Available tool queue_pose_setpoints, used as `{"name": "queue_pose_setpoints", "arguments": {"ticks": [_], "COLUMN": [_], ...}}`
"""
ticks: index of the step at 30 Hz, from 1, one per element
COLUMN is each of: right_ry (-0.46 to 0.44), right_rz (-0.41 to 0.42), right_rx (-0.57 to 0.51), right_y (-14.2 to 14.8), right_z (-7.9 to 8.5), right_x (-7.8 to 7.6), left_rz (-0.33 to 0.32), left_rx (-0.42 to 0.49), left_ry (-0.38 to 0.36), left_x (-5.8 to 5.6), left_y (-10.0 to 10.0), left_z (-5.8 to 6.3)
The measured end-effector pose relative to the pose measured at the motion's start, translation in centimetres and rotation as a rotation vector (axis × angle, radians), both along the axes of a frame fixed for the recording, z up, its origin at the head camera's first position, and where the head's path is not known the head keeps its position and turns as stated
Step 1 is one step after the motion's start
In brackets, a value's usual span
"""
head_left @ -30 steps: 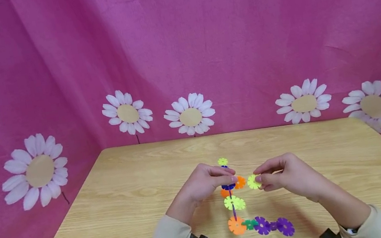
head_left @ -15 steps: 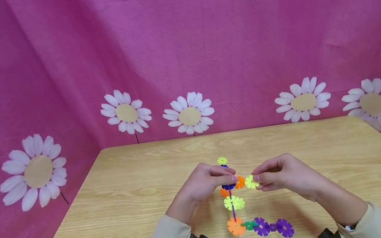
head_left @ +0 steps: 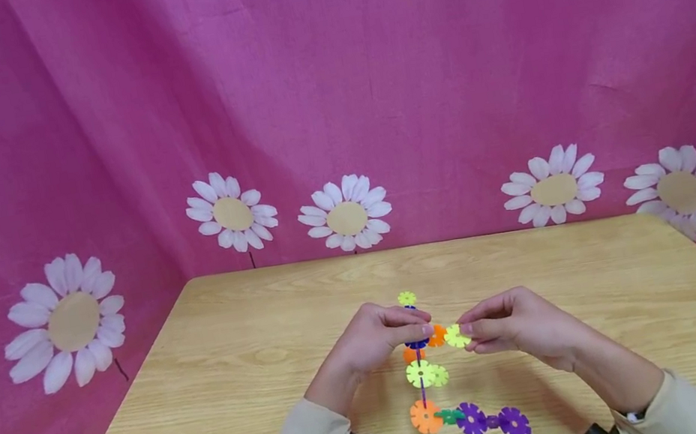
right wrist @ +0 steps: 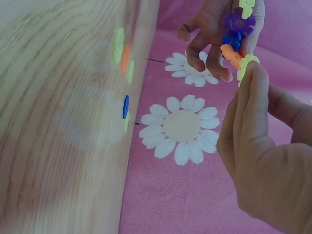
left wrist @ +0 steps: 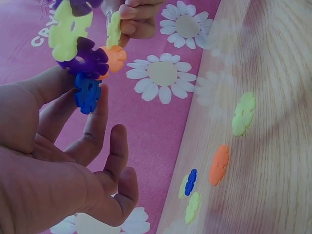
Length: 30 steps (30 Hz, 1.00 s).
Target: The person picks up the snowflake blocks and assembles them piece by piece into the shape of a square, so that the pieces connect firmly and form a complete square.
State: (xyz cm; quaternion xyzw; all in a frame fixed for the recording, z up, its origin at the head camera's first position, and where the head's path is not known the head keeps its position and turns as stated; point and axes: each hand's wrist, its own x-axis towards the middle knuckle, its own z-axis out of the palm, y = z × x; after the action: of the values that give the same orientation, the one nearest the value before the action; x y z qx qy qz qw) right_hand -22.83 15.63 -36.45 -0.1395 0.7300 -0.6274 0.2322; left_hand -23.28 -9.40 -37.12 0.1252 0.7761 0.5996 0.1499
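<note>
My left hand (head_left: 377, 337) pinches a notched blue disc (left wrist: 87, 95) of a chain of flower-shaped interlocking discs, held up over the table. Beside the blue disc, an orange disc (head_left: 437, 335) sticks out to the right. My right hand (head_left: 519, 326) pinches a yellow-green disc (head_left: 456, 336) between thumb and fingers, its edge right at the orange disc's edge. Toward me the chain runs through another yellow-green disc (head_left: 420, 373) to a larger orange disc (head_left: 425, 417), then a green disc (head_left: 449, 416) and purple discs (head_left: 472, 419).
Loose discs lie on the wooden table (left wrist: 273, 161) beyond the chain: an orange one (left wrist: 219, 165), a blue one (left wrist: 191, 182) and several yellow-green ones (left wrist: 243, 113). A pink curtain (head_left: 422, 84) printed with white daisies stands along the table's far and side edges.
My right hand has moved left with the yellow-green disc, closing the gap to the orange disc beside my left fingers. The left hand keeps its grip and has barely shifted.
</note>
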Motion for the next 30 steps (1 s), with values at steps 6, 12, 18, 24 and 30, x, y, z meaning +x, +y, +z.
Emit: {"name": "queue_pose_setpoints", "arguments": {"ticks": [6,12,18,24,30], "right_ry": [0.004,-0.040,-0.025,-0.023,-0.013], "right_rz": [-0.021,-0.082,-0.127,-0.107,-0.088], "right_rx": [-0.035,-0.119,-0.139,-0.118,-0.082], "right_y": [-0.2,-0.8,-1.3,-1.2,-0.9], "right_z": [-0.4,-0.7,-0.4,-0.3,-0.1], "right_x": [0.0,0.5,0.7,0.7,0.4], "left_rz": [-0.008,0.007,0.010,-0.021,-0.051], "left_rx": [0.008,0.023,0.013,0.008,0.019], "left_ry": [0.013,0.024,0.045,0.057,0.069], "left_x": [-0.2,-0.1,-0.1,-0.2,-0.1], "left_y": [0.1,0.1,0.0,-0.1,0.0], "left_z": [-0.4,-0.4,-0.3,-0.3,-0.3]}}
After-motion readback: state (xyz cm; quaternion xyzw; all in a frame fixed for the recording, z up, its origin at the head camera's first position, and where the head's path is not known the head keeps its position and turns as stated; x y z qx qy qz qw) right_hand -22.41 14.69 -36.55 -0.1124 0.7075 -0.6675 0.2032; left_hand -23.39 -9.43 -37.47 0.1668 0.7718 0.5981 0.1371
